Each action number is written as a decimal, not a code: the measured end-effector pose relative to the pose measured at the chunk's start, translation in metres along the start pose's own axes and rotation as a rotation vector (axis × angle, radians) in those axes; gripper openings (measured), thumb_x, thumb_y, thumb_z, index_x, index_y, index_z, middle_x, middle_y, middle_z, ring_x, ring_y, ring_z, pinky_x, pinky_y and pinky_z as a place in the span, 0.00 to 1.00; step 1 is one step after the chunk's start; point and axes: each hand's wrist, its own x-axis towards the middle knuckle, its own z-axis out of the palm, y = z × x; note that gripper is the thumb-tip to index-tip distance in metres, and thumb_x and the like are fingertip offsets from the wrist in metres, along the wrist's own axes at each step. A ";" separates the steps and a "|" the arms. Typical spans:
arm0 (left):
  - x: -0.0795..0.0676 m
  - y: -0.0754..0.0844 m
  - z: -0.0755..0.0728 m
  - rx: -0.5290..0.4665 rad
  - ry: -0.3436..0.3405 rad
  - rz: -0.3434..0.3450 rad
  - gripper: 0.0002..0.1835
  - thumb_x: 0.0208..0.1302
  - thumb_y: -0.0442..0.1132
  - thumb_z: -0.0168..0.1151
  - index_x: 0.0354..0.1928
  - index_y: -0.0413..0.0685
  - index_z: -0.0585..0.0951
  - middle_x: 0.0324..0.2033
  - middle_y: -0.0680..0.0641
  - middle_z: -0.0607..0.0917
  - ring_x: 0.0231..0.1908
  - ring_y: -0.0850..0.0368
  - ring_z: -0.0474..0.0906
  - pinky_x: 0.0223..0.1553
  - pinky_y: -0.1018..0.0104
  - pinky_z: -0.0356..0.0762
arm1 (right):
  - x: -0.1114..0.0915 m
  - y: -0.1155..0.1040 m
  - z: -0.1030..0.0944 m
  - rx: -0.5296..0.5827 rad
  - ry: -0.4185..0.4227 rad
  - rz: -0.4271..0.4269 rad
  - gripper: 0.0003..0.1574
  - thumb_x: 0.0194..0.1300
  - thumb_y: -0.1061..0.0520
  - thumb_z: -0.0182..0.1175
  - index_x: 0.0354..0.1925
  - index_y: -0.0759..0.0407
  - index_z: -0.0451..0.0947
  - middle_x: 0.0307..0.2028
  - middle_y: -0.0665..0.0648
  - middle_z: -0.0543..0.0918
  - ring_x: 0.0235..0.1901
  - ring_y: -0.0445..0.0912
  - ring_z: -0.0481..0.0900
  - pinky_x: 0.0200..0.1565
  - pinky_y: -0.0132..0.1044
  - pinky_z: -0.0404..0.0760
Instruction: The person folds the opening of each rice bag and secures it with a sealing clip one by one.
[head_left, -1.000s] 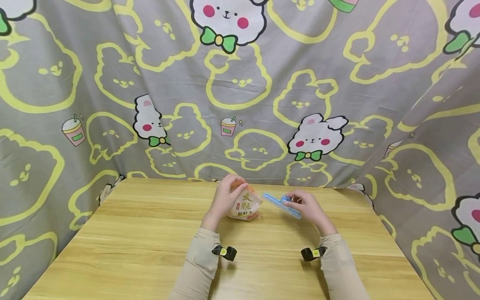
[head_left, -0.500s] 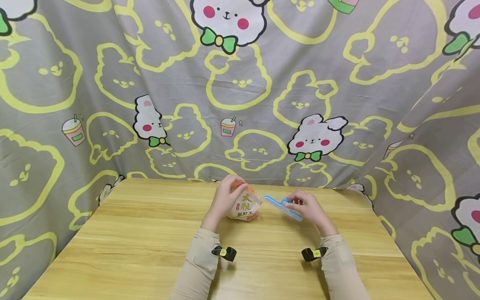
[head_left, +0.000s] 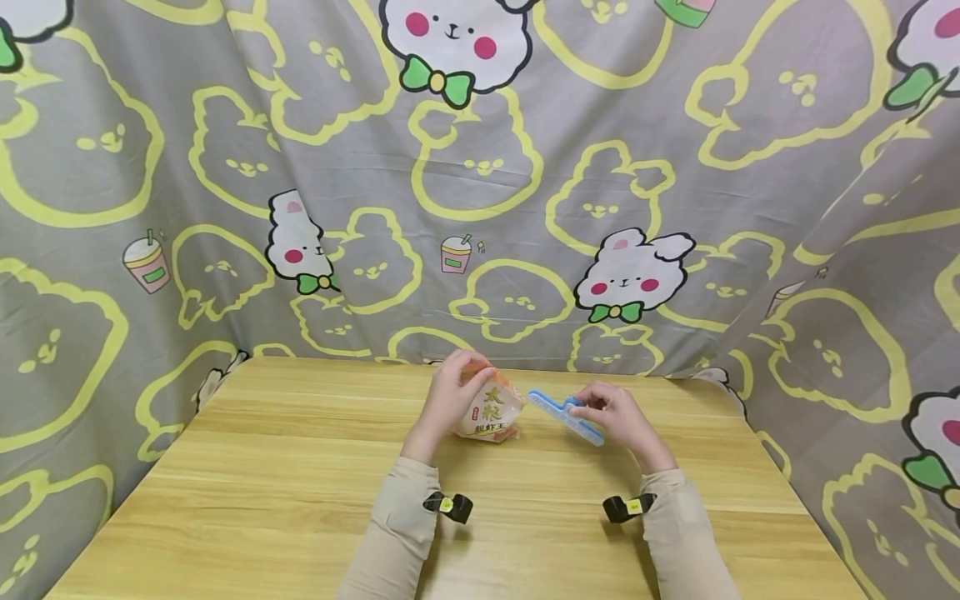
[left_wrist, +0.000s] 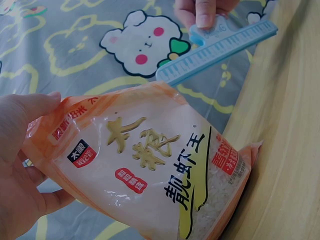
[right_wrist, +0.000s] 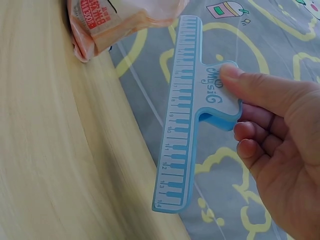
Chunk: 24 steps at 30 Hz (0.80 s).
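Note:
My left hand [head_left: 452, 393] grips the top left corner of a bag of rice [head_left: 491, 414], thumb on the printed face and fingers behind. In the left wrist view, grains show through a window low on the bag [left_wrist: 145, 155], which stands tilted on the table. To its right, my right hand [head_left: 611, 412] pinches the handle of a light blue clip [head_left: 562, 412] with piano keys and ruler numbers along its bar. The right wrist view shows the thumb pressing the "Music" tab of the clip [right_wrist: 177, 120]. The clip's far end points toward the bag, apart from it in the head view.
The wooden table [head_left: 300, 467] extends on all sides of both hands. Behind it hangs a grey curtain [head_left: 510, 192] with yellow outlines and white rabbits, meeting the table's back edge. Each wrist wears a small black camera [head_left: 454, 505].
The clip has tilted slightly, its lower right end dipping a little. Both hands and the rice bag stay almost where they were.

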 end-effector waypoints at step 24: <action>0.000 -0.001 -0.002 0.023 0.007 0.019 0.04 0.65 0.41 0.63 0.37 0.50 0.83 0.37 0.49 0.82 0.45 0.55 0.79 0.48 0.57 0.80 | 0.005 -0.003 0.017 0.062 0.011 -0.014 0.06 0.59 0.60 0.68 0.36 0.62 0.83 0.31 0.57 0.80 0.27 0.39 0.69 0.28 0.27 0.70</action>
